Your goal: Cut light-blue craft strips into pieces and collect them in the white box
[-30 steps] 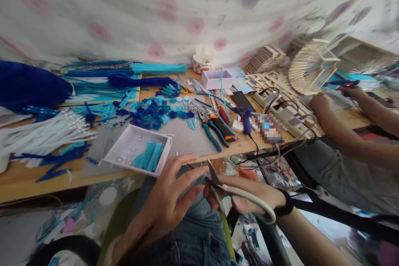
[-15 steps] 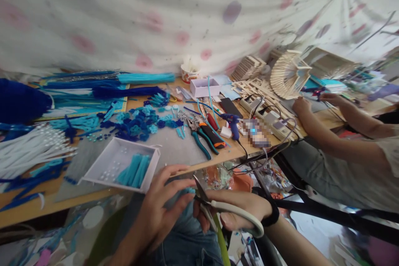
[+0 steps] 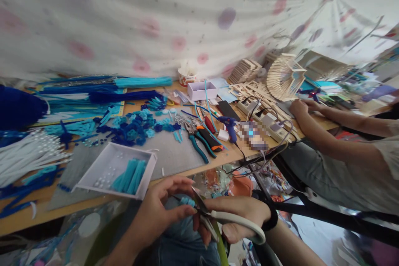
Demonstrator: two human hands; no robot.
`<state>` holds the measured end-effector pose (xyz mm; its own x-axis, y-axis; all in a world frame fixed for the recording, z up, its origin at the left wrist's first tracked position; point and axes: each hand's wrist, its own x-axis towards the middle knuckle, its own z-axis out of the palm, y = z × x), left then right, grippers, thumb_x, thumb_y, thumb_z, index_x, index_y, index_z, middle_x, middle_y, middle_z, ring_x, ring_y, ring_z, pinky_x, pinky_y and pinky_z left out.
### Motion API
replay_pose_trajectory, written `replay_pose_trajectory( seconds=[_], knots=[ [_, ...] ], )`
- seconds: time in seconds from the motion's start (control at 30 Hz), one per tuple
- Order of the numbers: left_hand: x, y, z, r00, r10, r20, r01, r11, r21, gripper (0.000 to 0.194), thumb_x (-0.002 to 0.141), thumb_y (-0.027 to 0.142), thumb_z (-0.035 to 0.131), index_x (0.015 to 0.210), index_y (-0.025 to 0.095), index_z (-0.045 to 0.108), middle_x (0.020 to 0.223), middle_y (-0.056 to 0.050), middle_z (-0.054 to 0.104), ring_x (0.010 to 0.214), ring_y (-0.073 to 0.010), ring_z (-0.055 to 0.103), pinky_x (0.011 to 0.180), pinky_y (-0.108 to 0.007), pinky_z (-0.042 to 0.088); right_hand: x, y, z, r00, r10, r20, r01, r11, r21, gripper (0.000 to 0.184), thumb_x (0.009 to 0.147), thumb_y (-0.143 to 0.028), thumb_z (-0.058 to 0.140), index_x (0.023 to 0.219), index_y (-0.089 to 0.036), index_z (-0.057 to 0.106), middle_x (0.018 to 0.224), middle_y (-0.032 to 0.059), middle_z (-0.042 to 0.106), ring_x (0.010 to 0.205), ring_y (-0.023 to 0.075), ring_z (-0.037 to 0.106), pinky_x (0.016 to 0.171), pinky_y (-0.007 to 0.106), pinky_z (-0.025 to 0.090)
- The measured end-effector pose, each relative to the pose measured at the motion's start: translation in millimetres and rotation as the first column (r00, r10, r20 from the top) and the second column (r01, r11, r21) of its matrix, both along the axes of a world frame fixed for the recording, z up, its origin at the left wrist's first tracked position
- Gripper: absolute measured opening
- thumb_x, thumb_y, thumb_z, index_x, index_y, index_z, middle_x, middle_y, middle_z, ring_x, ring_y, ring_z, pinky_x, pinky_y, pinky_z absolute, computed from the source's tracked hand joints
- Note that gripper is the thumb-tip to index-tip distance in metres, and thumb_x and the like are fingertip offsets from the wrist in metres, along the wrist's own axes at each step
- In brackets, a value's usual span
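Observation:
My left hand point(image 3: 157, 208) pinches a small light-blue fuzzy pipe-cleaner piece point(image 3: 187, 201) between thumb and fingers, above my lap. My right hand point(image 3: 240, 207) grips a pair of scissors point(image 3: 249, 221) with white handles. Its blades lie close beside the light-blue piece and point up towards my left fingertips; I cannot tell whether they touch it. On the table edge beyond my left hand, a shallow white box point(image 3: 93, 170) holds turquoise pipe-cleaner pieces point(image 3: 131, 176) and white beads point(image 3: 104, 181).
Blue pipe-cleaner flowers point(image 3: 134, 126) lie behind the box. Pliers point(image 3: 199, 149), a blue glue gun point(image 3: 229, 126) and a power strip point(image 3: 277, 129) sit to the right. White stems point(image 3: 34, 153) lie at left. Another person's arm point(image 3: 330, 133) rests near a wooden stick fan point(image 3: 282, 79).
My left fingers have shifted around the light-blue piece, which now shows more. The scissors stay beside it. The view has moved slightly, and the other person's hands have come closer together.

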<state>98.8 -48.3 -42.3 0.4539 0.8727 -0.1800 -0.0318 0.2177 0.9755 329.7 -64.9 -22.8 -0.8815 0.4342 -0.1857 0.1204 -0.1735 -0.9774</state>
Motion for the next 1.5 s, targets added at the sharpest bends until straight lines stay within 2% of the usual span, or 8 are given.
replay_pose_trajectory(
  seconds=[0.1, 0.23, 0.4, 0.53, 0.8, 1.07, 1.3, 1.5],
  knots=[
    [3, 1, -1.7, 0.999, -0.034, 0.005, 0.035, 0.997, -0.062, 0.036, 0.063, 0.028, 0.088, 0.096, 0.019, 0.074, 0.089, -0.006, 0.080, 0.086, -0.0221, 0.073, 0.081, -0.030, 0.055, 0, 1, 2.3, 0.999, 0.028, 0.022, -0.028, 1.000, 0.001, 0.078, 0.079, -0.087, 0.045, 0.104, -0.014, 0.055, 0.090, 0.0083, 0.063, 0.086, 0.0204, 0.062, 0.079, 0.031, 0.051],
    [7, 1, -3.4, 1.000, -0.005, 0.021, 0.008, 0.994, -0.110, 0.024, 0.061, 0.029, 0.088, 0.078, 0.018, 0.075, 0.077, -0.004, 0.078, 0.074, -0.0198, 0.071, 0.072, -0.028, 0.054, 0, 0, 2.6, 0.999, 0.016, 0.045, -0.016, 1.000, -0.003, 0.082, 0.077, -0.088, 0.044, 0.106, -0.012, 0.056, 0.090, 0.0095, 0.063, 0.086, 0.0211, 0.062, 0.076, 0.030, 0.051],
    [7, 0, -6.8, 0.997, -0.037, 0.073, 0.047, 0.988, -0.146, 0.023, 0.062, 0.035, 0.089, 0.066, 0.018, 0.074, 0.071, -0.004, 0.077, 0.069, -0.0185, 0.069, 0.069, -0.027, 0.052, 0, -2, 2.2, 0.998, -0.008, 0.056, 0.008, 1.000, 0.009, 0.082, 0.077, -0.089, 0.044, 0.103, -0.012, 0.057, 0.088, 0.0087, 0.062, 0.085, 0.0211, 0.063, 0.077, 0.031, 0.052],
    [5, 0, -7.7, 0.998, -0.038, 0.050, 0.046, 0.984, -0.171, 0.023, 0.059, 0.033, 0.090, 0.068, 0.018, 0.075, 0.072, -0.004, 0.077, 0.071, -0.0200, 0.070, 0.071, -0.029, 0.052, 0, -3, -0.7, 1.000, -0.012, 0.024, 0.011, 1.000, 0.019, 0.081, 0.079, -0.087, 0.044, 0.104, -0.011, 0.057, 0.088, 0.0087, 0.062, 0.084, 0.0206, 0.062, 0.075, 0.031, 0.052],
    [5, 1, -5.8, 0.994, -0.102, 0.049, 0.110, 0.978, -0.180, 0.021, 0.064, 0.031, 0.087, 0.073, 0.018, 0.074, 0.074, -0.004, 0.077, 0.074, -0.0203, 0.070, 0.074, -0.031, 0.051, -1, -6, -10.1, 0.997, -0.083, -0.006, 0.082, 0.996, -0.043, 0.073, 0.075, -0.083, 0.057, 0.105, -0.016, 0.057, 0.085, 0.0059, 0.062, 0.077, 0.0185, 0.060, 0.069, 0.029, 0.050],
    [-1, -1, -14.9, 0.992, -0.129, 0.002, 0.129, 0.989, -0.075, 0.012, 0.074, 0.027, 0.079, 0.082, 0.018, 0.076, 0.084, -0.005, 0.079, 0.082, -0.0207, 0.071, 0.078, -0.030, 0.051, 0, -6, -11.6, 0.996, -0.089, -0.006, 0.089, 0.995, -0.034, 0.068, 0.075, -0.082, 0.058, 0.103, -0.021, 0.058, 0.085, 0.0061, 0.065, 0.078, 0.0197, 0.063, 0.067, 0.028, 0.050],
    [-2, -1, -14.3, 0.995, -0.096, 0.003, 0.096, 0.994, -0.044, 0.023, 0.070, 0.029, 0.083, 0.088, 0.018, 0.074, 0.086, -0.005, 0.077, 0.086, -0.0224, 0.070, 0.081, -0.031, 0.051, -2, -5, -5.9, 0.997, -0.082, 0.014, 0.083, 0.993, -0.084, 0.073, 0.072, -0.086, 0.056, 0.104, -0.021, 0.058, 0.085, 0.0091, 0.065, 0.079, 0.0234, 0.064, 0.068, 0.032, 0.049],
    [-3, -3, -17.2, 0.990, -0.139, 0.026, 0.140, 0.987, -0.075, 0.035, 0.075, 0.044, 0.080, 0.094, 0.018, 0.066, 0.092, -0.005, 0.073, 0.090, -0.0214, 0.066, 0.080, -0.030, 0.048, -3, -6, -13.3, 0.996, -0.087, -0.004, 0.087, 0.994, -0.071, 0.072, 0.072, -0.087, 0.055, 0.105, -0.023, 0.057, 0.086, 0.0075, 0.064, 0.080, 0.0241, 0.063, 0.073, 0.035, 0.051]
  ],
)
